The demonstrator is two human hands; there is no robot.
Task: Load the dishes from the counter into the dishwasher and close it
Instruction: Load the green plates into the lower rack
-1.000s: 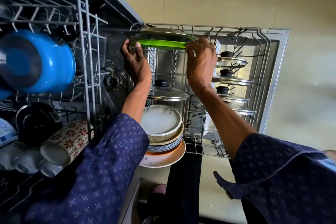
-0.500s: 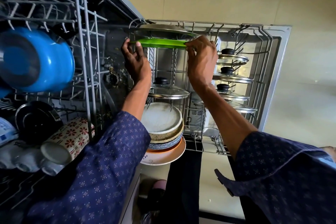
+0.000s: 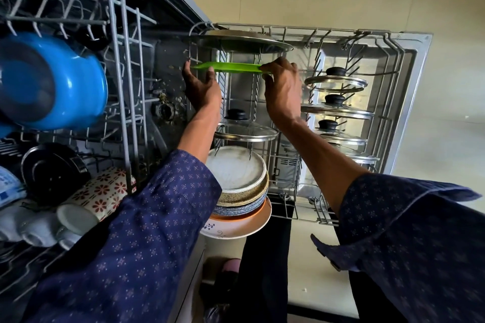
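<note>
A green plate point(image 3: 231, 67) stands on edge in the pulled-out lower rack point(image 3: 349, 34) of the open dishwasher. My right hand point(image 3: 282, 89) pinches its right rim. My left hand point(image 3: 200, 86) holds its left rim, thumb on the near face. Just beyond it stands a steel plate point(image 3: 236, 42). Nearer to me in the same row are a glass lid point(image 3: 245, 131) and a stack of plates point(image 3: 236, 181).
Several glass lids point(image 3: 337, 110) fill the rack's right side. The upper rack point(image 3: 120, 60) at left holds a blue pot point(image 3: 52, 84), a black bowl point(image 3: 52, 173) and patterned mugs point(image 3: 102, 191). The dishwasher door point(image 3: 409, 102) lies open beneath the lower rack.
The green plate has come away from the steel plate toward me, leaving a gap between them. Both hands moved with it and still hold its rims.
</note>
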